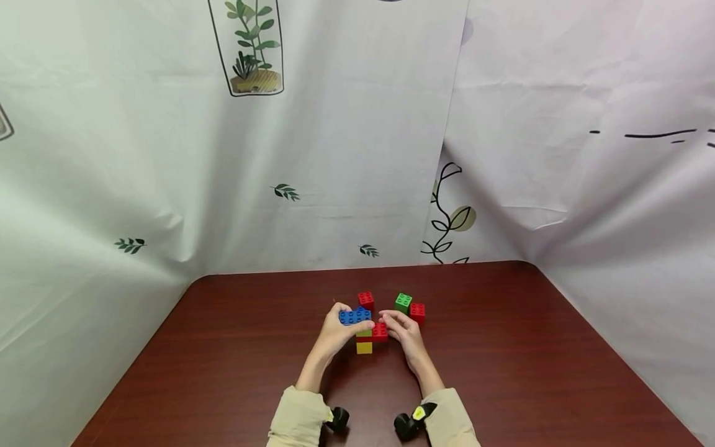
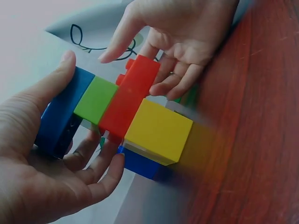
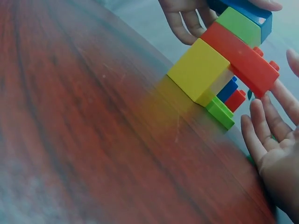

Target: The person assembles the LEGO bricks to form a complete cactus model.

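Several toy building bricks form an upright stack. On top is a long blue brick (image 1: pixel 354 317), gripped by my left hand (image 1: pixel 331 335) between thumb and fingers. Beneath it come a lime green brick (image 2: pixel 96 99), a long red brick (image 2: pixel 131 91) and, lowest, a yellow brick (image 2: pixel 160 130). The red one juts out to the right with bare studs on top. Beside that jutting end is my right hand (image 1: pixel 409 338), its fingers loosely bent and thumb spread away, fingertips close to the red brick's end.
Behind the stack, a red brick (image 1: pixel 365 300) stands on the brown table (image 1: pixel 503 372). Farther right are a green brick (image 1: pixel 403 302) and another red brick (image 1: pixel 417 312). Part of a blue brick (image 2: pixel 138 163) shows behind the yellow one. A printed white curtain (image 1: pixel 357 155) hangs beyond the table.
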Tool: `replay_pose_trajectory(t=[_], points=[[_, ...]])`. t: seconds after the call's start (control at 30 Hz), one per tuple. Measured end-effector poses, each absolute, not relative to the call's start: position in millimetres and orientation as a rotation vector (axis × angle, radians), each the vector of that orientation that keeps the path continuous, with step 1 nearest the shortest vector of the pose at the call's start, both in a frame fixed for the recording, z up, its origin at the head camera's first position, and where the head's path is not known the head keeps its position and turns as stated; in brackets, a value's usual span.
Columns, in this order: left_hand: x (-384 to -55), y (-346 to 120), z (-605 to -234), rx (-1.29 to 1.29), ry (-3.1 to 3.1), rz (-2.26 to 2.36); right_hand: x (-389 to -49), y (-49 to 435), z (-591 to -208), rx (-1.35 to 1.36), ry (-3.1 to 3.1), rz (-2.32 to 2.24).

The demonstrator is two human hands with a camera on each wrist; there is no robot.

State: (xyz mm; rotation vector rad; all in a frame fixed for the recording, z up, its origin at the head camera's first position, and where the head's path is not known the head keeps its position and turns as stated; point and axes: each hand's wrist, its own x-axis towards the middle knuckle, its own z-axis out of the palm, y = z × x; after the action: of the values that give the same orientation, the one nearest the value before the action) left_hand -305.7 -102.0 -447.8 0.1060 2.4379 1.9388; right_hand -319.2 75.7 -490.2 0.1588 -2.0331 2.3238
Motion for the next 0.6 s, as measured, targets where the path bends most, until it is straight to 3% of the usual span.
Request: replay_pose_trajectory(t=[0.17,0.43,0.6], points=[[-307,-100,-451,0.097,2.439,1.94,-320,76,-491,0.089,-1.878,2.264],[-307,-99,-461,0.102,2.406,2.023,-323,78,-495,-0.116,-1.664,1.683],[-305,-96,-468,0.161,2.328,2.148,-325,79,-496,-0.228,-1.745,1.571]])
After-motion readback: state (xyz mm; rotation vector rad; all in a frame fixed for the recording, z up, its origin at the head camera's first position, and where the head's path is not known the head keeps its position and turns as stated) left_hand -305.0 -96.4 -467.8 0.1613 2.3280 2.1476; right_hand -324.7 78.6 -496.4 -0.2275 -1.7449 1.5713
